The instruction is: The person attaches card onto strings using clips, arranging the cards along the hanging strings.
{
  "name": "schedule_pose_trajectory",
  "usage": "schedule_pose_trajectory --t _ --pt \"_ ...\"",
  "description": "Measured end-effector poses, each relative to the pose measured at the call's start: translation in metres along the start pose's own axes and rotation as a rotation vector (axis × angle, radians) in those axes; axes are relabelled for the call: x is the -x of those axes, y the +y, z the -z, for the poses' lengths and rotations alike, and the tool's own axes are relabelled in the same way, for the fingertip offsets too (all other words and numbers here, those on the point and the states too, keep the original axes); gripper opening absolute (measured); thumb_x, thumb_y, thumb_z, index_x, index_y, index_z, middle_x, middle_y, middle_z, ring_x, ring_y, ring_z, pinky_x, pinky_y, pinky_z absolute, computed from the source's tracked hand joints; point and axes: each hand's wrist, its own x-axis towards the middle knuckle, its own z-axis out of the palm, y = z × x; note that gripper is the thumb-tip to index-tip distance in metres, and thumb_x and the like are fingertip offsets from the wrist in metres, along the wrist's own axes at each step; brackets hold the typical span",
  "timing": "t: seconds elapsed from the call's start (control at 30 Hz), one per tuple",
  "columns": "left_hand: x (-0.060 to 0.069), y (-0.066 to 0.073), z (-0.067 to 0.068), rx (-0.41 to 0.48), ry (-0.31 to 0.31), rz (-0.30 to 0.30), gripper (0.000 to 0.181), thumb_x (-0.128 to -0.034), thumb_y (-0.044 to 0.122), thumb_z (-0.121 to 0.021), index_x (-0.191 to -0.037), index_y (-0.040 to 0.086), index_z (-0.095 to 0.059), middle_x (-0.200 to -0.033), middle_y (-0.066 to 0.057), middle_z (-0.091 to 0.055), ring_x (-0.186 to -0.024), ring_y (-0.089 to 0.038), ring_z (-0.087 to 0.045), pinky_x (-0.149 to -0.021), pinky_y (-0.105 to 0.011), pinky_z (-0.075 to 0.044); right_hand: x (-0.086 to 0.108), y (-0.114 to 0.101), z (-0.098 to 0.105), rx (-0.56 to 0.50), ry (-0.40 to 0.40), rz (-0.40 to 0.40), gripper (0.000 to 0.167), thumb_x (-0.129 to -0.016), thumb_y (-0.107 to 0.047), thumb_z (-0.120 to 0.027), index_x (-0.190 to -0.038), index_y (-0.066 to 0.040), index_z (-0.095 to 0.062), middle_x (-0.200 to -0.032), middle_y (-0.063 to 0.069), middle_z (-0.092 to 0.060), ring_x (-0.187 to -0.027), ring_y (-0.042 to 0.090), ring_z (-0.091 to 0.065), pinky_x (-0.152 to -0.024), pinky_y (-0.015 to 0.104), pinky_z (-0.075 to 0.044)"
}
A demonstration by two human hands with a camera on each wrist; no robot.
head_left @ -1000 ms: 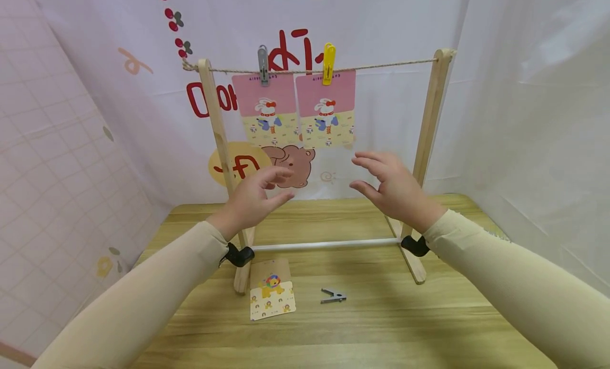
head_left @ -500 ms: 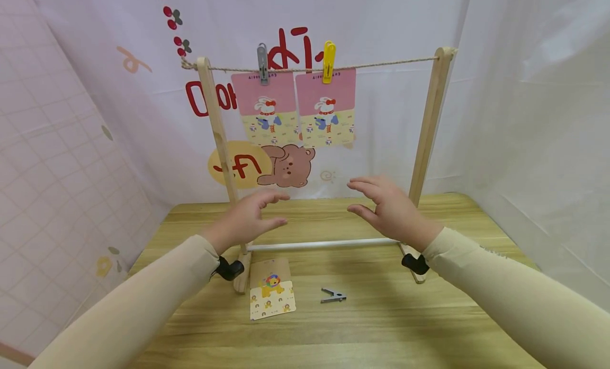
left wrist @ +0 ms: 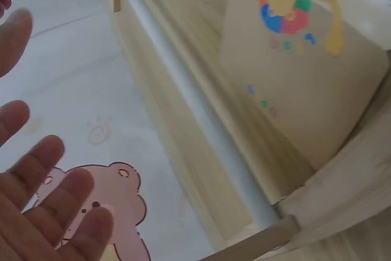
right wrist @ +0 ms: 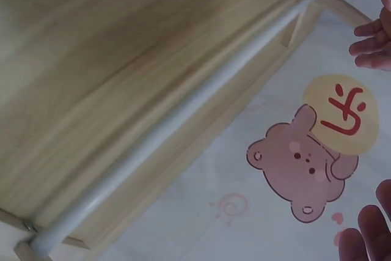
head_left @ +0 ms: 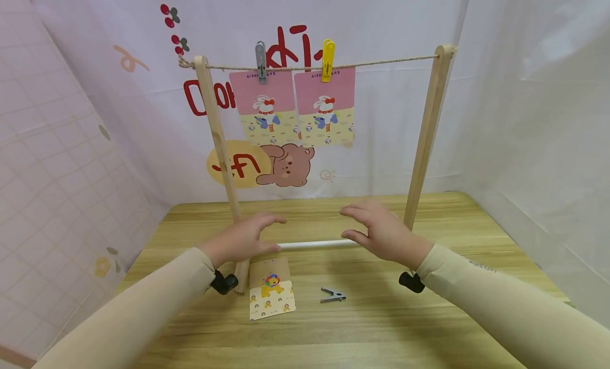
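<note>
My left hand (head_left: 243,240) hovers with relaxed fingers near the foot of the left wooden post, holding nothing. Below it on the table lies a brown and cream lion card (head_left: 272,288). To that card's right is a grey clothespin (head_left: 333,295) on its side. My right hand (head_left: 378,228) is likewise empty, its fingers loosely extended before the right post. Two pink and yellow rabbit cards hang from the twine (head_left: 381,63): the left card (head_left: 264,107) under a grey clothespin (head_left: 260,63), the right card (head_left: 326,105) under a yellow clothespin (head_left: 328,60).
The twine runs between a left post (head_left: 216,131) and a right post (head_left: 427,136). A white rod (head_left: 314,244) joins the posts low down. Behind the wooden table (head_left: 343,332) hangs a printed white cloth (head_left: 381,120) with a bear on it.
Both my hands have come down from below the hanging cards to about the height of the white rod. The cards and clothespins stay where they were.
</note>
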Motion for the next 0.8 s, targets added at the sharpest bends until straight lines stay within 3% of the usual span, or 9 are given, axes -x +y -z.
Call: schedule_pose_trajectory --t 0.23,0.37,0.57,0.8 --pt "0.004 -0.006 -0.013 -0.015 -0.135 0.089 0.073 -0.0929 0.040 -0.081 -0.156 0.022 -0.050 -0.164 -0.004 -0.045 -0.150 -0.031 -0.045 -0.121 -0.054 -0.040 0.009 -0.003 -0.014 -0.007 -0.043 0.017 0.048 -0.090 -0.025 -0.084 -0.130 -0.002 -0.070 -0.128 0.012 -0.073 -0.120 0.033 -0.068 -0.101 0.049 -0.056" --pt "0.006 -0.008 -0.020 -0.017 -0.184 0.106 0.072 -0.0925 0.038 -0.082 -0.155 0.020 -0.051 -0.161 -0.005 -0.048 -0.146 -0.029 -0.050 -0.120 -0.054 -0.042 0.014 -0.004 -0.023 0.012 -0.073 0.046 0.047 -0.090 -0.027 -0.084 -0.129 -0.004 -0.070 -0.126 0.008 -0.074 -0.117 0.030 -0.069 -0.100 0.047 -0.056" --pt "0.008 -0.010 -0.028 -0.051 -0.192 0.144 0.069 -0.0902 0.038 -0.085 -0.151 0.023 -0.055 -0.156 -0.001 -0.053 -0.138 -0.022 -0.056 -0.117 -0.049 -0.045 0.021 -0.008 -0.035 -0.001 -0.182 0.063 0.045 -0.091 -0.031 -0.084 -0.128 -0.008 -0.072 -0.123 0.002 -0.074 -0.115 0.024 -0.069 -0.100 0.043 -0.056" --pt "0.009 -0.010 -0.034 -0.136 -0.201 0.156 0.072 -0.0886 0.040 -0.086 -0.151 0.020 -0.056 -0.155 -0.004 -0.055 -0.136 -0.026 -0.058 -0.116 -0.050 -0.047 0.028 -0.019 -0.042 -0.055 -0.330 0.065 0.040 -0.094 -0.027 -0.081 -0.128 -0.008 -0.072 -0.125 0.004 -0.074 -0.118 0.025 -0.067 -0.101 0.041 -0.056"
